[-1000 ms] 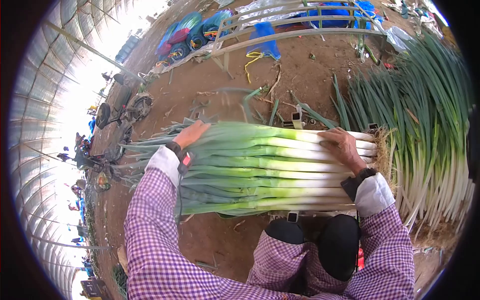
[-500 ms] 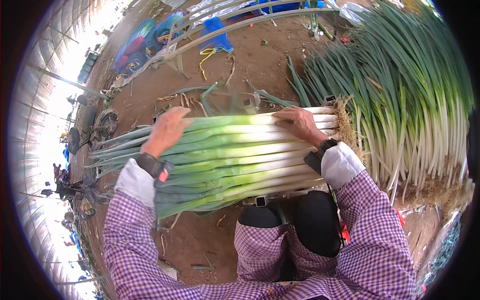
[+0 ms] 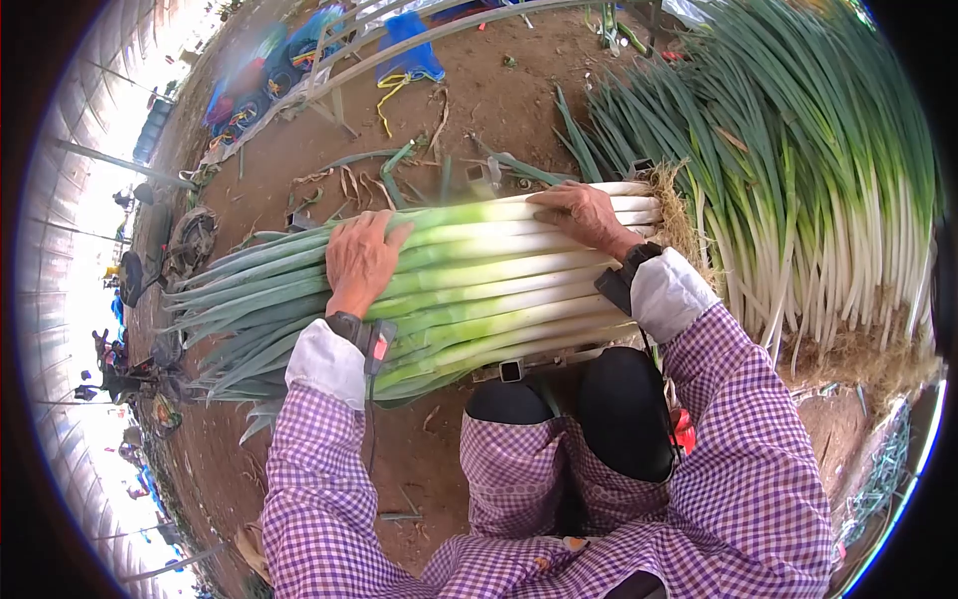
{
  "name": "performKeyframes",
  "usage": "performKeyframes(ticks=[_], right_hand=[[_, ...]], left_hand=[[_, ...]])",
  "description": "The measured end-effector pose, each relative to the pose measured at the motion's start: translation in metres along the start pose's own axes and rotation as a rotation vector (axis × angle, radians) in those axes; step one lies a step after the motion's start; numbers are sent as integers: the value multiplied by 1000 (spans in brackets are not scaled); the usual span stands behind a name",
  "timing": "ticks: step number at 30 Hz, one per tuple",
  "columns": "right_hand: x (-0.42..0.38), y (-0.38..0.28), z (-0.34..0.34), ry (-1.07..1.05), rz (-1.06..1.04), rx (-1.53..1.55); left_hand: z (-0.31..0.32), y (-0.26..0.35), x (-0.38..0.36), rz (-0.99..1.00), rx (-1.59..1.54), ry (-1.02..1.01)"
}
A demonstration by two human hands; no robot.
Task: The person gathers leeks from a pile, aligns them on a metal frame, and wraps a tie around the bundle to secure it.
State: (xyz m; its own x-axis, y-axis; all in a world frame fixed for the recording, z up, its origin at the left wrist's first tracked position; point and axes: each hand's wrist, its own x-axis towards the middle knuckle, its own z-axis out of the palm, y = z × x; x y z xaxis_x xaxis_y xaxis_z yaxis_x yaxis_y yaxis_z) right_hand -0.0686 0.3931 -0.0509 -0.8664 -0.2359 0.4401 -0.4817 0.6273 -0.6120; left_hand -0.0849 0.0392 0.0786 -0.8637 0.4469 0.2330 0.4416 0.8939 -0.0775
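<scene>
A broad row of long green onions lies in front of my knees, white stalks and roots to the right, green leaves to the left. My left hand rests on the green part near the far edge, thumb apart from the fingers, which reach over that edge. On the white part, my right hand is closed over the far stalks close to the roots. Its fingertips are partly hidden. Dark bands with small devices sit on both wrists.
A large pile of green onions stands to the right. Beyond the row are a metal frame, a blue bag with yellow cord, and loose leaves on brown soil. A small square device sits at the near edge.
My left hand has moved right and come down onto the green leaves. My right hand stays on the white stalks. The view has shifted slightly.
</scene>
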Motion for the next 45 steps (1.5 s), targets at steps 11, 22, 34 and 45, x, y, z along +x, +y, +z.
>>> performKeyframes(ticks=[11,22,34,45], right_hand=[[-4,-52,8,-45,79,-139],[-4,-78,35,-54,-49,-360],[-37,-75,-16,-79,37,-174],[-97,-79,-16,-168,61,-461]], left_hand=[[8,2,-1,5,43,22],[25,7,-7,62,87,149],[22,20,-13,2,117,19],[27,19,-9,-1,96,61]])
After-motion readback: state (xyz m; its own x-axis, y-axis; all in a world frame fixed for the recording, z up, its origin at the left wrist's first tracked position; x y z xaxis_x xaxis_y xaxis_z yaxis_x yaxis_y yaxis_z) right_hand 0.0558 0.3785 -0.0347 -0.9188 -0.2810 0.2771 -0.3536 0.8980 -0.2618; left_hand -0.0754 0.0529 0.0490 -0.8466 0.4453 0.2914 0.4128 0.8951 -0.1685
